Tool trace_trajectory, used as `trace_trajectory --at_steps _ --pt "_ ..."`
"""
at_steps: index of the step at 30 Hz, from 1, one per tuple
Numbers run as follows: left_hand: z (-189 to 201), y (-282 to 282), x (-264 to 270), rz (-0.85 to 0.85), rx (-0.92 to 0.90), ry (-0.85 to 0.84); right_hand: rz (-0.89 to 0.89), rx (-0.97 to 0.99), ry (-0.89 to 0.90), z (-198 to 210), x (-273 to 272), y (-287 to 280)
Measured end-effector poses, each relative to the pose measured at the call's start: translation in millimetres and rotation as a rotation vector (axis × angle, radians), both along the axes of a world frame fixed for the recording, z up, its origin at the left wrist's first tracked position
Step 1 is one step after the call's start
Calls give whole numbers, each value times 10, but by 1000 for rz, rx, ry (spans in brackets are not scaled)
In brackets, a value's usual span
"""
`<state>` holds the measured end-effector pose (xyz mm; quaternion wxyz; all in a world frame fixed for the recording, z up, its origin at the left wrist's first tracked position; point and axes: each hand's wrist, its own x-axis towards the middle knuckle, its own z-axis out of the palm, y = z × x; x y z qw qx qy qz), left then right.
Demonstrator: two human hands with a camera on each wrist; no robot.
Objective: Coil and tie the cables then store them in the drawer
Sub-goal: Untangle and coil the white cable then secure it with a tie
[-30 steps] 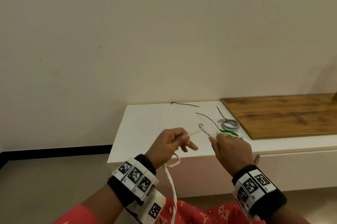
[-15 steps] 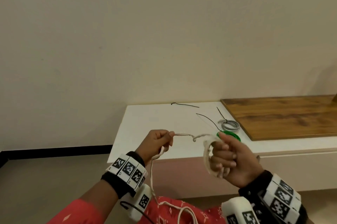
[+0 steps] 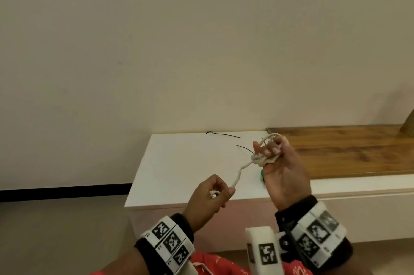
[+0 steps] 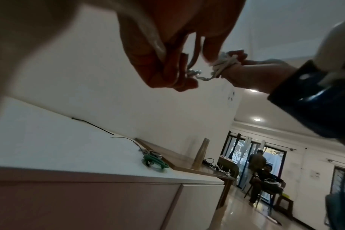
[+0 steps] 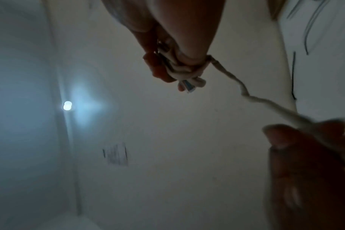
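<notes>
head view: right hand (image 3: 284,176) raised, white cable (image 3: 240,169) wound around fingers, left hand (image 3: 207,198) pinching it.

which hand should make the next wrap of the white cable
Left. The left hand pinches the free run of the white cable, while the right hand has the coil wound round its fingers, so it works as the spool.

Both hands hold a white cable (image 3: 240,170) above the cabinet (image 3: 179,162).

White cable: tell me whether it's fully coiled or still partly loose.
Partly loose. The white cable is looped around the right hand fingers, but a kinked strand runs to the left hand, which pinches it.
</notes>
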<state>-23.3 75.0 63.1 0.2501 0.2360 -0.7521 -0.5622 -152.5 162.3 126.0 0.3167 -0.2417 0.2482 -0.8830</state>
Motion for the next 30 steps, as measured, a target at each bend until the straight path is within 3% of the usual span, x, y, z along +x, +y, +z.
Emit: trace_trajectory --at_steps 3,7,9,12,19,25,30 --pt "-84 11 -28 161 61 21 -208 133 339 -155 97 -93" --pt "-155 21 -24 301 -152 -14 -541 306 902 -350 96 -170" --pt "-161 60 -18 241 -340 -47 -626 372 993 -404 56 -178" --pt "-168 81 -24 131 -527 -55 -643 392 983 -438 32 -177" --pt "-44 76 -26 -45 -559 55 -667 542 1288 -478 34 -153" --pt "-24 -36 -19 147 -498 24 -753 799 1813 -476 28 -149" --pt "126 -252 20 360 -279 86 -833 799 2026 -503 -87 -58"
